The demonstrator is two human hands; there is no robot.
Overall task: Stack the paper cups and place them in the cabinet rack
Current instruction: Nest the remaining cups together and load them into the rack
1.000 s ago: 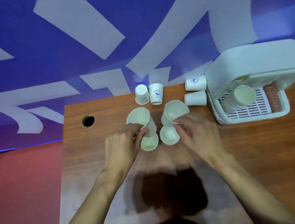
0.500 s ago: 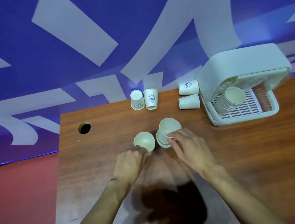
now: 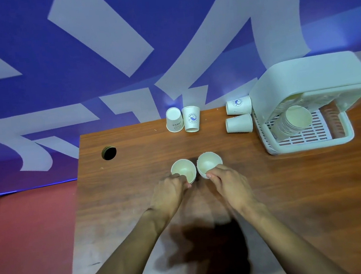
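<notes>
My fingertips were mostly hidden behind my own knuckles, so how far they wrapped was hard to make out. My left hand [image 3: 169,194] gripped the near wall of the left cup [image 3: 182,169], and my right hand [image 3: 229,185] pinched the near rim of the right cup [image 3: 209,162]. Both stood mouth-up, side by side, on the table [image 3: 135,184], with nothing visible inside. A second rim showed at the right cup's edge, but I could not tell how many were nested.

The cabinet rack [image 3: 306,143], blurred at its right side, held a tilted stack of cups [image 3: 294,122] under its hood. At the table's back edge sat an inverted cup [image 3: 174,120] beside an upright printed cup [image 3: 191,118]. A far lying cup [image 3: 239,105] and a near lying cup [image 3: 239,123] were just beside the rack.
</notes>
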